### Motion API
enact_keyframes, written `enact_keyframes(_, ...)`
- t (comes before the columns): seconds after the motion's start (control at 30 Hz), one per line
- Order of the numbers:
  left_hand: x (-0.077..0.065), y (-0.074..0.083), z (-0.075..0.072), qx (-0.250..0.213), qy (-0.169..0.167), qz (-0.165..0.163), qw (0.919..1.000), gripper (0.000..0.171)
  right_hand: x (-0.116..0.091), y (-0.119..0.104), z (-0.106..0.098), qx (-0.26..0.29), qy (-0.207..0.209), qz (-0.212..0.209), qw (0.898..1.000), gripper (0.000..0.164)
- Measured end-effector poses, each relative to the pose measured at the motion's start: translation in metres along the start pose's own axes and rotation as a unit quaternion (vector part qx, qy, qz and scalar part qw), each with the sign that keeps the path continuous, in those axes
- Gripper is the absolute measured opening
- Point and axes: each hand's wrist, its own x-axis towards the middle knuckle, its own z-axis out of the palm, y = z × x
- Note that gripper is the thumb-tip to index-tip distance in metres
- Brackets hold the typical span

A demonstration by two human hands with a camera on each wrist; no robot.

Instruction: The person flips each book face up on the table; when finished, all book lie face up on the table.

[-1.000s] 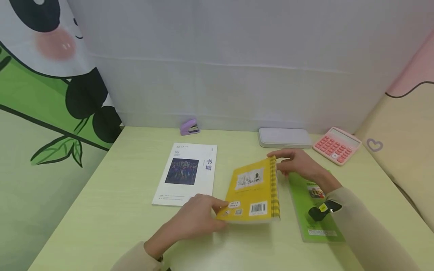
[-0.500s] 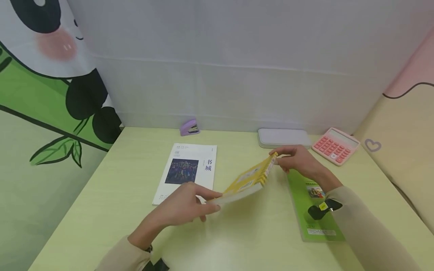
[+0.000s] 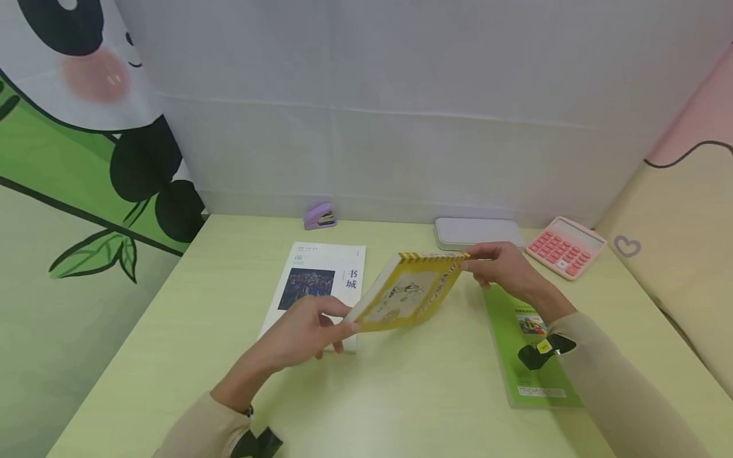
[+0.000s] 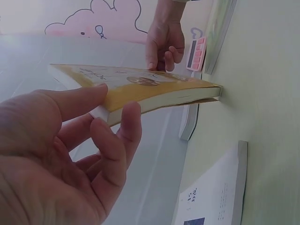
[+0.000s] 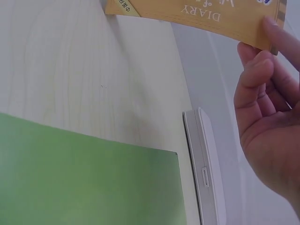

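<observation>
I'm pinching the yellow book (image 3: 408, 294) by opposite corners, left grip (image 3: 303, 332) and right grip (image 3: 505, 270); probably light, slightly bendy, so corners should be sufficing.

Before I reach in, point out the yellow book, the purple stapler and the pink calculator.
Yellow book (image 3: 405, 293), head view: the pale picture panel on its cover.
Purple stapler (image 3: 318, 217), head view: the middle of its body.
Pink calculator (image 3: 564, 249), head view: its keypad.

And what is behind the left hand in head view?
The white book and the table. The left hand hides some of the book's lower half; any print there cannot be seen.
</observation>
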Motion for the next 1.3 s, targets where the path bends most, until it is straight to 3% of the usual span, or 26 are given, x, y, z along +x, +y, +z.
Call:
enact_keyframes(0.2,0.001,0.0,-0.001,0.004,0.027,-0.012,0.9996,0.025,0.0,-0.004,0.0,-0.002,0.0,0.026,1.0,0.03)
enact_keyframes(0.37,0.0,-0.007,0.003,-0.02,0.049,-0.018,0.9985,0.033,-0.007,-0.001,0.003,-0.012,-0.009,0.053,0.998,0.041)
enact_keyframes(0.63,-0.002,-0.018,0.009,-0.072,0.071,-0.019,0.9947,0.067,-0.013,0.007,0.009,-0.005,-0.012,0.067,0.998,0.041)
enact_keyframes(0.87,0.002,-0.022,0.007,-0.077,0.076,-0.001,0.9941,0.087,-0.012,0.005,0.009,-0.01,0.008,0.055,0.998,0.043)
enact_keyframes(1.3,0.016,-0.026,0.005,-0.096,0.072,-0.046,0.9917,0.085,-0.001,0.003,0.007,-0.022,0.021,0.056,0.998,0.042)
